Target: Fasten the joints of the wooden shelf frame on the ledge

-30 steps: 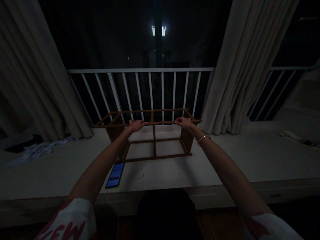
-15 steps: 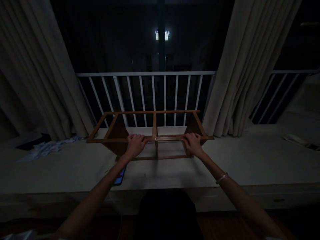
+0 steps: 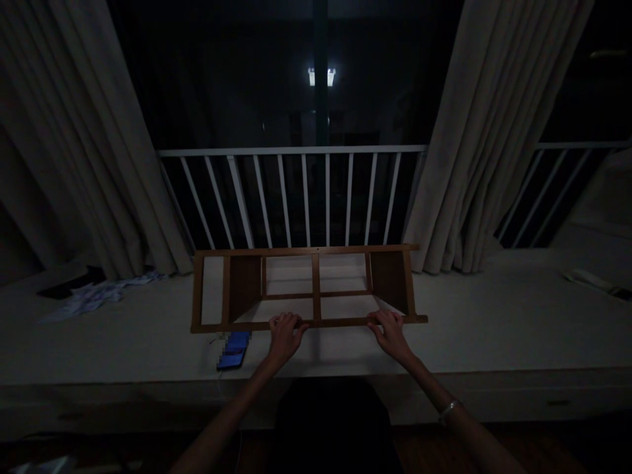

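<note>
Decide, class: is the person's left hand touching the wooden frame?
Touching. The head view shows the left hand with fingers curled over the near rail of the wooden frame.

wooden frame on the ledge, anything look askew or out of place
The wooden frame is tipped toward the person, both hands gripping its near rail. Crumpled papers lie scattered at far left.

— How do the arms lie?
— Both bare forearms reach forward and converge slightly. The left hand [image 3: 284,334] and right hand [image 3: 392,332] sit level, palms down, fingers curled over.
— Anything on the wrists?
— A thin silver bracelet [image 3: 448,411] on the right.
</note>
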Tool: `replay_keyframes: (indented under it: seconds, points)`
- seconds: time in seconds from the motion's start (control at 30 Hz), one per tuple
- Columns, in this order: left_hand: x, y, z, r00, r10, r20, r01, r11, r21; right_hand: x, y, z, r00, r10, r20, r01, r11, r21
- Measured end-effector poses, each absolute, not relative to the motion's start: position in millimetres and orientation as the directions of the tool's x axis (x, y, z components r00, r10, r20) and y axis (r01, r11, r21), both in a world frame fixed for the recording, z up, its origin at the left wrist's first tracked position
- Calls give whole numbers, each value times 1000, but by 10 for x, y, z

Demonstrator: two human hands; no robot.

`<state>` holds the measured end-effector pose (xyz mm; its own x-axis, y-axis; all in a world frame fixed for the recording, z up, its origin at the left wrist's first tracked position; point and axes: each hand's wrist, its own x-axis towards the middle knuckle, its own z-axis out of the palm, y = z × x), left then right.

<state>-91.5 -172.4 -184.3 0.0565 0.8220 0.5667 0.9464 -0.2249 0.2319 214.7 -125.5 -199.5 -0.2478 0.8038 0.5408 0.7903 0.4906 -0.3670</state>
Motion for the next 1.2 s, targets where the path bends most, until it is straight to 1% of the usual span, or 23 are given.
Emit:
replay_keyframes:
  seconds: [0.13, 0.37, 0.47, 0.67, 0.8, 1.0, 1.2]
  points:
    - [-855, -1610, -2110, 37, 833, 552, 942, -214, 260, 2200, -1134, -2221, -238, 823, 517, 778, 479, -406]
    - [-943, -1306, -2485, 46, 883, 467, 937, -200, 286, 2151, -828, -2697, -205, 835, 510, 771, 459, -441]
    - [-987, -1131, -2622, 44, 901, 432, 941, -183, 286, 2122, -640, -2889, -209, 836, 507, 776, 457, -434]
    - [-974, -814, -2868, 4, 931, 365, 946, -122, 302, 2146, -253, -3285, -226, 793, 566, 773, 499, -391]
    - [-920, -720, -2985, 1, 940, 340, 943, -114, 312, 2208, -113, -3510, -221, 795, 565, 781, 491, -386]
    - [-846, -702, -3112, -2, 941, 340, 936, -118, 332, 2294, -67, -3704, -217, 803, 555, 791, 478, -381]
    - [-690, -706, -3147, 10, 928, 373, 919, -155, 363, 2480, -41, -3745, -216, 808, 549, 794, 473, -383]
